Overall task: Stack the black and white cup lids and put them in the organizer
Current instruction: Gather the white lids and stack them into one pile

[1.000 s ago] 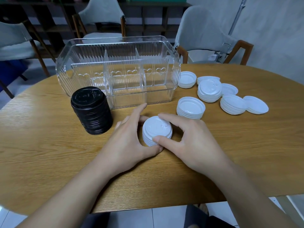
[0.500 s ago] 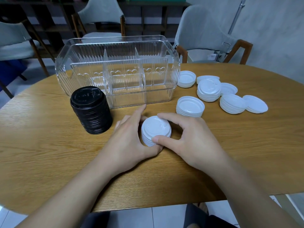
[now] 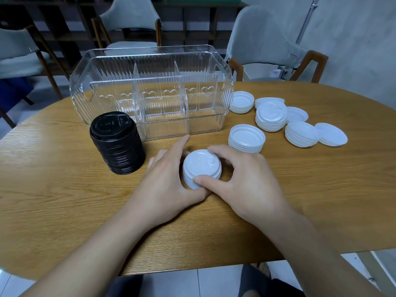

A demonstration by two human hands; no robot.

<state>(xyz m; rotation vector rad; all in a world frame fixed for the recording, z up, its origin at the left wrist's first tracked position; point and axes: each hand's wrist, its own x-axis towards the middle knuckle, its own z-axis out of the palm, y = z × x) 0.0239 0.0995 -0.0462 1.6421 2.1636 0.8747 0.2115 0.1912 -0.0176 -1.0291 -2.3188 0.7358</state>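
Note:
A short stack of white lids (image 3: 201, 167) stands on the wooden table (image 3: 53, 189) in front of me. My left hand (image 3: 167, 181) cups its left side and my right hand (image 3: 242, 179) grips its right side, thumb on the near edge and fingers curled over the far rim. A tall stack of black lids (image 3: 116, 142) stands to the left. Behind both sits the clear ribbed organizer (image 3: 152, 91) with its compartments showing no lids. More white lids lie to the right: an upturned stack (image 3: 246, 139), a domed stack (image 3: 271, 116) and a further pile (image 3: 302, 133).
Loose single white lids (image 3: 331, 133) and an upturned lid (image 3: 242, 101) lie near the table's right side. Grey chairs (image 3: 263, 39) stand behind the table. The near table edge runs just below my forearms.
Almost nothing moved. Both hands stay around the white stack, and my right fingers have curled a little more over its far rim.

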